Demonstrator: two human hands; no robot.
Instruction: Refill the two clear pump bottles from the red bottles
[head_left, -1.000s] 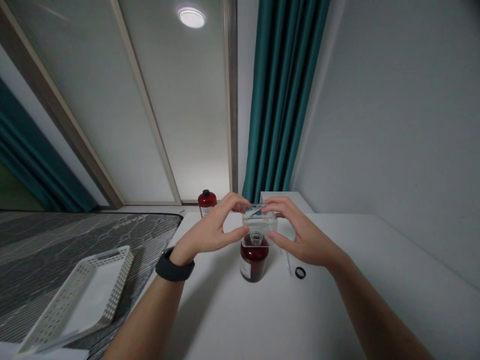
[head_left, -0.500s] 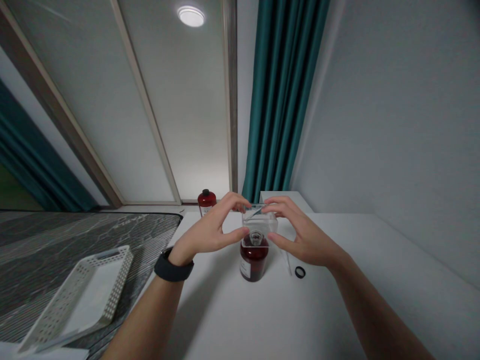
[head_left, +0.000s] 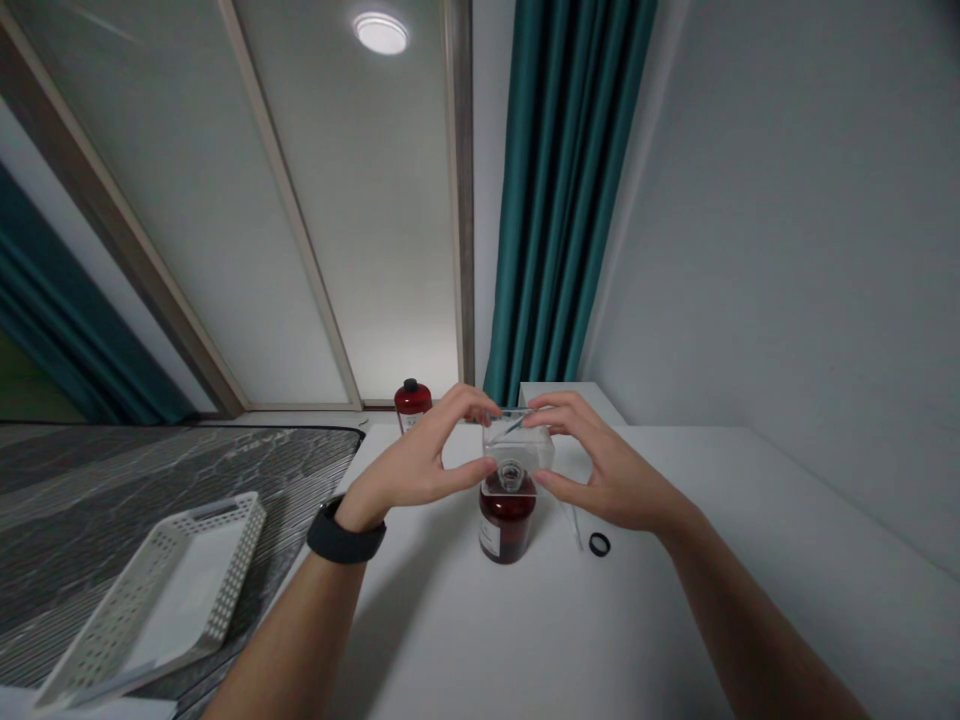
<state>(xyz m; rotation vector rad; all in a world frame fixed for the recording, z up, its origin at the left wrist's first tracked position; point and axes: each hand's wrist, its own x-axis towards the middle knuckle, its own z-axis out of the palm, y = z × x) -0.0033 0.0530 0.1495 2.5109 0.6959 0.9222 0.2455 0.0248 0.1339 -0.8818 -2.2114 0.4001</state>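
Observation:
A clear rectangular container (head_left: 517,450) is held between both hands at the mouth of an open dark red bottle (head_left: 507,528). My left hand (head_left: 435,450) grips its left side, thumb low and fingers on the upper edge. On the other side, my right hand (head_left: 589,460) pinches it the same way. Through the clear walls the bottle's neck shows, along with a thin dark strip that I cannot make out. The bottle stands upright on the white table (head_left: 480,640), its pale label facing left. Right of it lie a black ring-shaped cap (head_left: 599,544) and a thin clear rod (head_left: 576,528).
Behind my left hand stands a second red bottle (head_left: 412,398) with a black cap. A white perforated basket (head_left: 241,560) rests on the grey patterned surface (head_left: 300,470) at left. At the table's far end is a white block (head_left: 562,390), before a teal curtain (head_left: 555,200).

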